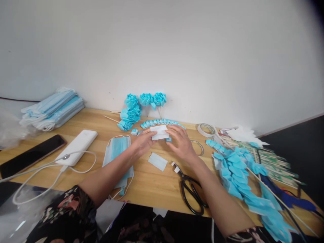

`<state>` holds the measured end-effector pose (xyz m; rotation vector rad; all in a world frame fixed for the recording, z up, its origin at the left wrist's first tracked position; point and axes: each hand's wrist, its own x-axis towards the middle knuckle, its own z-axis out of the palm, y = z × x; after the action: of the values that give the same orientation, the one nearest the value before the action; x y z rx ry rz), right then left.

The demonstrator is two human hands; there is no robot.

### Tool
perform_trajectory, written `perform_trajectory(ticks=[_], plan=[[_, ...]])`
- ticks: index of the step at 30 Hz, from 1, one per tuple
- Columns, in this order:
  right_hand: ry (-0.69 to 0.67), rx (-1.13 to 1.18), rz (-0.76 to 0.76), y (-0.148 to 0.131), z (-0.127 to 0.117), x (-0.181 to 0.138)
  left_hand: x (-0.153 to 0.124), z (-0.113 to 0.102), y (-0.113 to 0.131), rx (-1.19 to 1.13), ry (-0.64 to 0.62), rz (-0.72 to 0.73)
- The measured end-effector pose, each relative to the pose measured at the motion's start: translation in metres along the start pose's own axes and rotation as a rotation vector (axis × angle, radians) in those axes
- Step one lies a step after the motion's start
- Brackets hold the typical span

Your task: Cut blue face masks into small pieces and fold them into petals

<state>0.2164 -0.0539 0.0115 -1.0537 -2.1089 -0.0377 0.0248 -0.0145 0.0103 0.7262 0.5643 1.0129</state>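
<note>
The left hand [145, 141] pinches a white piece [159, 131] between thumb and fingers, held up over the middle of the table [141, 194]. The right hand [181, 141] has its fingertips at the piece's right edge, thumb spread away from them; whether it grips, I cannot tell. Work looks well along: finished blue flowers [130, 113] stand or lie at the far side, and a curved row of folded blue bits [165, 122] lies just beyond the hands. Another, flat white piece [158, 161] lies on the near side, seemingly unfolded as yet. Left remain a whole mask [118, 152] and, farther off, a mask stack [54, 108], apparently uncut; scissors [192, 194] lie near right, unheld.
</note>
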Motion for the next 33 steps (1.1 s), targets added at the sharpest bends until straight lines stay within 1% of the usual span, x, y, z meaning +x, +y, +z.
perform_trajectory(ticks=[6,16,25,28,33], plan=[[0.059,0.042,0.045,0.003,0.002,-0.002,-0.002,0.004,-0.002,-0.016,-0.057,-0.006],[0.140,0.142,0.130,0.002,0.002,-0.003,-0.002,0.000,-0.006,0.011,-0.072,-0.006],[0.117,0.251,0.384,-0.007,0.002,-0.004,-0.003,0.000,-0.010,0.065,-0.123,0.009],[0.130,0.245,0.409,-0.009,0.003,-0.004,-0.003,-0.001,-0.010,0.065,-0.129,0.008],[0.131,0.230,0.404,-0.007,0.003,-0.004,-0.003,0.000,-0.010,0.050,-0.121,-0.006]])
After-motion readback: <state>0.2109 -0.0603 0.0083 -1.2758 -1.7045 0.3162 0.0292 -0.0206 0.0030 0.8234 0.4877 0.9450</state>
